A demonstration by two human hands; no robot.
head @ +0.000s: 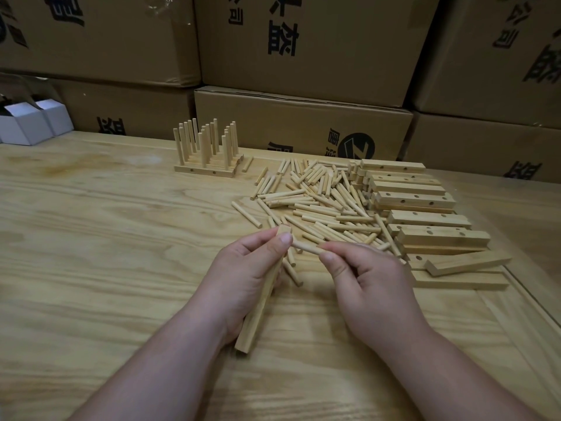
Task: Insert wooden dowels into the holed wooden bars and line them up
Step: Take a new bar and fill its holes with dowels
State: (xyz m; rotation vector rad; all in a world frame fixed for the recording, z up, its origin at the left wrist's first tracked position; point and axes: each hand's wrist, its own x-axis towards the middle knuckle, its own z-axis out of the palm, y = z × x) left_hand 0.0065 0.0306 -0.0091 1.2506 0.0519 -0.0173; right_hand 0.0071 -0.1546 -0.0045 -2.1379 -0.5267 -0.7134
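Note:
My left hand [246, 268] grips a holed wooden bar [258, 311] that runs from its thumb down toward me, its near end above the table. My right hand [367, 284] pinches a wooden dowel [305, 247] between thumb and forefinger, and the dowel's far tip meets the bar's upper end at my left thumb. A loose heap of dowels [318, 202] lies just beyond both hands. Unfilled holed bars [419, 205] are stacked to the right of the heap. At the back, finished bars with upright dowels [206, 150] stand side by side.
The work lies on a light wooden table [106, 238]. Big cardboard boxes [303, 56] form a wall along its far edge. Small white cartons [30, 120] stand at the far left. A single dowel [247, 164] lies beside the finished row.

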